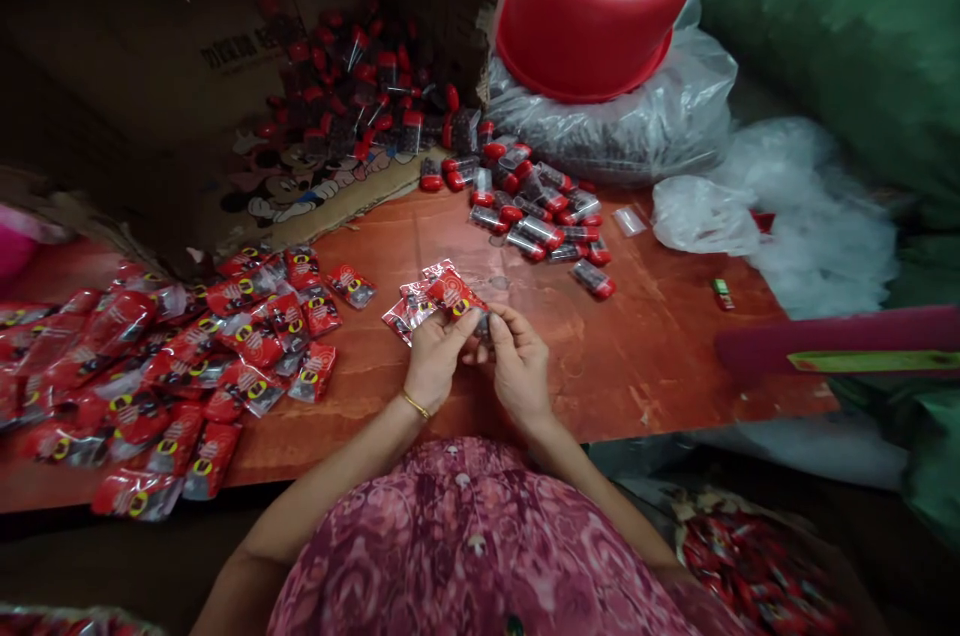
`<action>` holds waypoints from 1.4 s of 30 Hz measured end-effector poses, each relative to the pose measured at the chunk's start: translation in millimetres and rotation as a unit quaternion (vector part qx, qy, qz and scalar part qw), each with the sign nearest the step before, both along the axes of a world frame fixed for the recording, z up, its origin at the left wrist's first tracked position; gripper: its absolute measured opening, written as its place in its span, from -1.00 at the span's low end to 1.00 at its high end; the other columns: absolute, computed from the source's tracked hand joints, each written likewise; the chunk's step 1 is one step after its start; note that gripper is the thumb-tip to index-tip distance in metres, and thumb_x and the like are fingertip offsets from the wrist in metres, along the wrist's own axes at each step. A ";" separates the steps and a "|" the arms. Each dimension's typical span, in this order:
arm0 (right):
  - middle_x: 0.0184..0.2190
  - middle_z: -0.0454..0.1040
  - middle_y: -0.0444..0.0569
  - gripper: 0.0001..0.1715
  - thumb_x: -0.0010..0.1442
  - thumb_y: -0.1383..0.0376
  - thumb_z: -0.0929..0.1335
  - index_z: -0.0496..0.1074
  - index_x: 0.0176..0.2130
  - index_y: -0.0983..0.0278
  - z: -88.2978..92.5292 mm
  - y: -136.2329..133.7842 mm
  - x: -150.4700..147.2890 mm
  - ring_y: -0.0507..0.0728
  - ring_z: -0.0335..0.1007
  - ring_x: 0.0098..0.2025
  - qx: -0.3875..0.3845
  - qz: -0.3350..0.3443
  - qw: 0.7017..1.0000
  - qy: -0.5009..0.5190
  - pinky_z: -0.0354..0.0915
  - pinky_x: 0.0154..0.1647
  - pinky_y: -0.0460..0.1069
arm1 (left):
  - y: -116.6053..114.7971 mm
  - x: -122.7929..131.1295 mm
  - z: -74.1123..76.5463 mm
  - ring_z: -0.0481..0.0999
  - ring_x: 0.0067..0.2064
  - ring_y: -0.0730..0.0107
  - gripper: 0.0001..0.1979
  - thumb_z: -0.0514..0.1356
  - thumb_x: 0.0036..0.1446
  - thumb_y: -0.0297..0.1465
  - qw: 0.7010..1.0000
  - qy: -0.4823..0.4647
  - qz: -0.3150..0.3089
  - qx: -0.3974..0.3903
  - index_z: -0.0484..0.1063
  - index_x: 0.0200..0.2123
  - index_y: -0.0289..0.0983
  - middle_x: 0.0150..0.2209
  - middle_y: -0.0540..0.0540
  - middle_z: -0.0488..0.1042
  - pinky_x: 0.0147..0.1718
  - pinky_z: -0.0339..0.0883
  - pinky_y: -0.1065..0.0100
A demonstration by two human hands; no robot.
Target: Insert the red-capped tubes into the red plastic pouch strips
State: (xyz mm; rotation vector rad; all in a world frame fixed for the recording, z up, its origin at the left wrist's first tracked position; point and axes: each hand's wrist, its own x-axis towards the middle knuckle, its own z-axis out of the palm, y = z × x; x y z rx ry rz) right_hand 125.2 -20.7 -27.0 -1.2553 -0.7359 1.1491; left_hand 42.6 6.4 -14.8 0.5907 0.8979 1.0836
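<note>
Above the scuffed reddish table [645, 346], seen from the head, the left hand [435, 366] clamps thumb and fingers on a glossy red plastic packet [455, 293]; the right hand [521, 366] pinches its dark lower end. Crinkled packets [255, 341] heap up leftward; rounded, clear-sided bottles [536, 231] lie beyond. Open room stretches rightward along the table's straight front edge.

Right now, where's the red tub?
In the head view, the red tub sits upside down at upper right, atop the bulging clear plastic bag, beyond the loose red-capped containers.
</note>
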 end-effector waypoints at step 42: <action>0.12 0.26 0.13 -0.50 0.01 0.50 0.17 0.38 -0.06 0.27 -57.1 21.9 123.7 0.27 0.03 0.22 0.113 0.020 0.755 -0.645 0.10 0.14 0.29 | 52.3 -37.0 -17.5 0.23 0.17 0.03 -0.78 0.23 -0.03 -0.33 0.791 0.555 -0.042 0.255 0.54 -0.26 -0.16 0.06 -0.14 0.41 0.14 -0.01 -0.02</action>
